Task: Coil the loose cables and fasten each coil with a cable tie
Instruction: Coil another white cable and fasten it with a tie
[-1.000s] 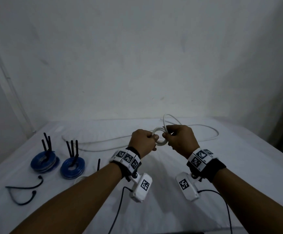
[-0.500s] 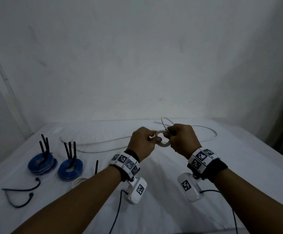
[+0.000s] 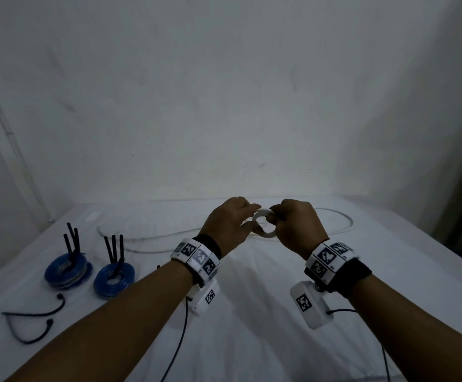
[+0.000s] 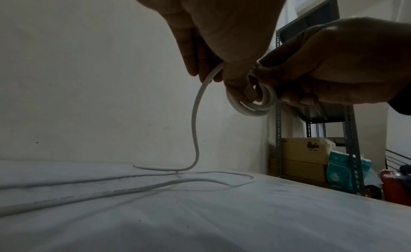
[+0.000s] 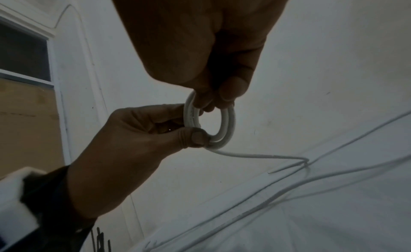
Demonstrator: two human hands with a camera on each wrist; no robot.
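Coil: a small white coil (image 3: 264, 223) is held above the middle of the table (image 3: 251, 312), clear of the cloth so turns can be added.
Right hand (image 3: 297, 226): pinched on the coil's top, keeping the turns together.
Left hand (image 3: 228, 224): thumb and fingers closed on the coil's side, where the loose cable (image 4: 195, 118) feeds in.
Finished work: two tied blue coils (image 3: 114, 279) sit by the left edge.
Spare ties (image 3: 31, 322): laid by the near-left corner, within reach.

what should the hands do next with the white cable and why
Probably wind one more loop: the right hand holds the small white coil, the left hand pinches its edge, and loose white cable runs from it down to the table. It seems too early for the black ties.
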